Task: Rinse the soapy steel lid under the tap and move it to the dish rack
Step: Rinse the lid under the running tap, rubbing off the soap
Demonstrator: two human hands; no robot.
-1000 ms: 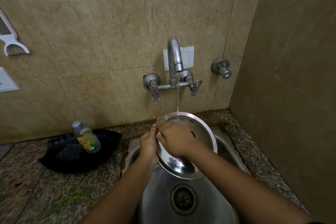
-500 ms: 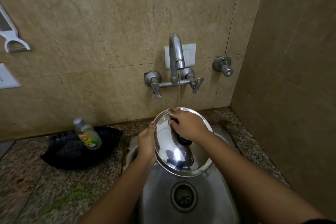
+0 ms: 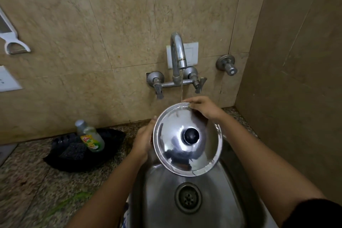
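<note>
A round steel lid (image 3: pixel 172 146) with a black knob in its middle is held tilted over the steel sink (image 3: pixel 162 190), its knob side facing me. A thin stream from the tap (image 3: pixel 178 55) lands on the lid's top rim. My left hand (image 3: pixel 142 140) grips the lid's left edge from behind. My right hand (image 3: pixel 203 107) rests on the top right rim, fingers at the spot where the water falls. No dish rack is in view.
A black tray (image 3: pixel 109 152) on the speckled stone counter at left holds a dish soap bottle (image 3: pixel 90 136) and a dark scrubber. The sink drain (image 3: pixel 187 198) lies below the lid. Tiled walls close in behind and on the right; a valve (image 3: pixel 226 65) juts out.
My right hand has slid from the lid's middle, over the knob, up to the top right rim, uncovering the knob. The lid now faces me more fully.
</note>
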